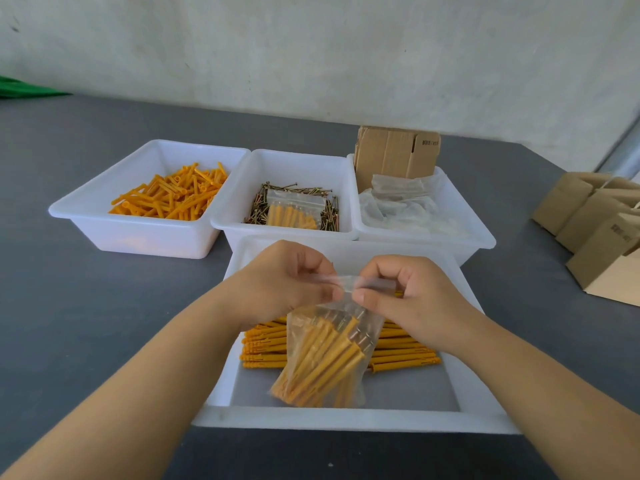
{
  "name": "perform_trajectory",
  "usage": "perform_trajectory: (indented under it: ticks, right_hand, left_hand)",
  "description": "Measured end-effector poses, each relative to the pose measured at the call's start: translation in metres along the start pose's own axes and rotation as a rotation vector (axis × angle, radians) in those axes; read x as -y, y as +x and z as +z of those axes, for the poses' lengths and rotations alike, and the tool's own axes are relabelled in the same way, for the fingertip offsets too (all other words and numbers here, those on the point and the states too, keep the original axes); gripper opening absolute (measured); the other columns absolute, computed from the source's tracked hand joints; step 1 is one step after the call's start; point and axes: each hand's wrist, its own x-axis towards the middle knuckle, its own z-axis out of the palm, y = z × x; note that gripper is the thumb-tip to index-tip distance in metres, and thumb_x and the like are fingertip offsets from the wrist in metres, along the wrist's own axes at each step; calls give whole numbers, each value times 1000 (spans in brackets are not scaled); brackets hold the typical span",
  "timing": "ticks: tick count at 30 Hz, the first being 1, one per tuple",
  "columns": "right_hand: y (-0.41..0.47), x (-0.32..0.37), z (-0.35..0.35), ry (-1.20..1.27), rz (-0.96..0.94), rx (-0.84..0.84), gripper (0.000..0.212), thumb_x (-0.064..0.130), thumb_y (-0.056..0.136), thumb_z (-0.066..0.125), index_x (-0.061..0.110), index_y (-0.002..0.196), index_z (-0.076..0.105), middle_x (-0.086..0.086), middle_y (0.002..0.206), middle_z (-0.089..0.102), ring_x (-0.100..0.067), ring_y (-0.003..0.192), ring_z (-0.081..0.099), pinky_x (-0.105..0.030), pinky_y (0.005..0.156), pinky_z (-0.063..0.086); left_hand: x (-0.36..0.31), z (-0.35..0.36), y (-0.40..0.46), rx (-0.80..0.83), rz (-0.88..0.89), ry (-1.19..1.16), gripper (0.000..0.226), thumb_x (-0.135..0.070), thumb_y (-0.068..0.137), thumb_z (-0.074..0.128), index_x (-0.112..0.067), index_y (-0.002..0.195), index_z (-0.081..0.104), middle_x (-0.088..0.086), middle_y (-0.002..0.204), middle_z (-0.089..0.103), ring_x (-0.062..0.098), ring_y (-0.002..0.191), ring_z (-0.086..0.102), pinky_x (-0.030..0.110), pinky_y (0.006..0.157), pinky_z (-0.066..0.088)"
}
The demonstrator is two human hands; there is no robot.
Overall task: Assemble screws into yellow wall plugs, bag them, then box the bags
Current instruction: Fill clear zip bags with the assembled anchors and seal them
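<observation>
At far left, loose yellow wall plugs [173, 195] are heaped in a white bin [104, 216]. Over the near tray [346, 419], a clear zip bag [325, 362] of assembled plugs is held up: its top strip is pinched by the curled fingers of the left hand [284, 278] and, beside it, the right hand [412, 289]. The film is judged light, limp and slippery, so it is best gripped at the stiffer seal. Cardboard boxes [595, 230] are stacked at right.

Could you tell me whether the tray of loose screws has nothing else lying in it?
No, a filled bag of yellow plugs lies on the screws in that tray.
</observation>
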Motion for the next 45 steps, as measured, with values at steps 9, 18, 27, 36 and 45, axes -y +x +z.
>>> perform_trajectory:
  ticks: [9,18,27,36,45]
  right_hand:
    - [1,0,-2,52,31,34,12,14,86,74,20,75,72,1,74,70,-17,74,66,-31,70,54]
    - [-2,1,-3,58,2,13,15,15,88,74,18,74,69,-6,72,66,-27,73,64,-42,74,53]
    - [-1,1,-3,59,-1,28,17,14,88,74,21,73,68,-1,72,68,-18,71,65,-37,73,55]
    - [-5,2,-9,110,31,20,17,10,88,74,16,72,69,-4,71,67,-17,71,64,-39,74,55]
    - [-3,4,-6,125,41,20,20,4,86,72,11,69,65,-12,67,63,-23,65,60,-44,70,53]
  left_hand:
    - [3,-3,-2,10,-43,-129,7,-4,83,76,-8,78,72,11,74,70,20,70,62,28,66,50]
    - [2,-8,-2,20,-189,-326,26,-16,58,82,-9,81,71,6,81,69,17,81,63,34,85,52]
    - [6,-10,-2,61,-254,-499,20,-10,59,76,-7,75,63,2,72,67,11,69,65,24,68,55]
    - [12,-17,-1,59,-342,-560,10,-13,62,76,-20,59,70,0,77,71,11,70,66,28,70,47]
    - [13,-9,-1,123,-188,-521,28,-18,70,76,-6,95,72,6,89,72,16,84,69,32,75,58]
